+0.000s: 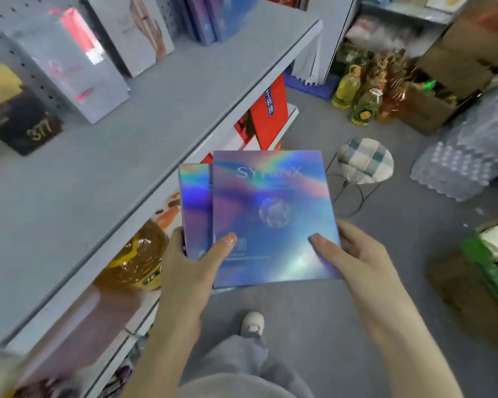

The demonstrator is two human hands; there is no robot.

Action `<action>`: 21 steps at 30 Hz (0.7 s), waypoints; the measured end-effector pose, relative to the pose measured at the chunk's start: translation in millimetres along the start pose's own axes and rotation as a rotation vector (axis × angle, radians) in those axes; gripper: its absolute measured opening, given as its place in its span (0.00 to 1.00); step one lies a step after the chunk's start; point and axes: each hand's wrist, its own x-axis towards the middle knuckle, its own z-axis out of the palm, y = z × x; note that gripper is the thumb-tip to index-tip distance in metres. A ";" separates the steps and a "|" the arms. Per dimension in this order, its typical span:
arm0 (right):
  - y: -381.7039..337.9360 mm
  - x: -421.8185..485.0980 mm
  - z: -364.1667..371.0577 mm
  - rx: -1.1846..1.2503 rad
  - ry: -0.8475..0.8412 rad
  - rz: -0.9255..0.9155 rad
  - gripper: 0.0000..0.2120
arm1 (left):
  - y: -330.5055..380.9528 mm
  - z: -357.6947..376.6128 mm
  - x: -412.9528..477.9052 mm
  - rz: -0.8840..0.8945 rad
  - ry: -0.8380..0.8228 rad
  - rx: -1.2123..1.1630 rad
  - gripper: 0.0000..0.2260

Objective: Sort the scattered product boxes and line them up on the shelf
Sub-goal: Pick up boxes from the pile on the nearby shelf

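Note:
Two flat holographic blue boxes are held in front of me, just off the shelf's front edge. The top box (273, 216) lies face up and overlaps a second holographic box (194, 208) that sticks out to its left. My left hand (193, 262) grips both at their lower left, thumb on the top box. My right hand (354, 259) holds the top box's lower right corner, thumb on its face. The grey shelf (104, 173) runs along the left, with a white-and-pink box (69, 70), a dark "377" box (20, 119) and blue boxes (213, 15) standing at its back.
Below the shelf sit red boxes (268, 116) and a large oil bottle (135, 257). On the grey floor stand a round checked stool (362, 162), several oil bottles (365, 93), a cardboard carton (443, 81), shrink-wrapped water bottles (457, 170) and a green crate (489, 259). My shoe (252, 323) is underneath.

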 end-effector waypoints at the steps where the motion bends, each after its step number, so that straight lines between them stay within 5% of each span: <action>1: -11.2 19.8 -7.5 0.006 -0.007 -0.010 0.08 | 10.4 15.1 14.4 0.008 -0.011 0.000 0.22; 5: -37.7 92.7 -41.0 0.073 -0.030 0.021 0.12 | 41.9 75.9 70.0 0.012 -0.027 0.005 0.27; 11: -60.3 233.3 -89.5 0.160 -0.097 0.108 0.10 | 64.2 176.0 159.7 -0.025 0.025 0.006 0.17; 21: -169.7 496.0 -115.9 0.008 -0.469 0.082 0.20 | 151.7 317.1 298.7 0.111 0.322 -0.061 0.17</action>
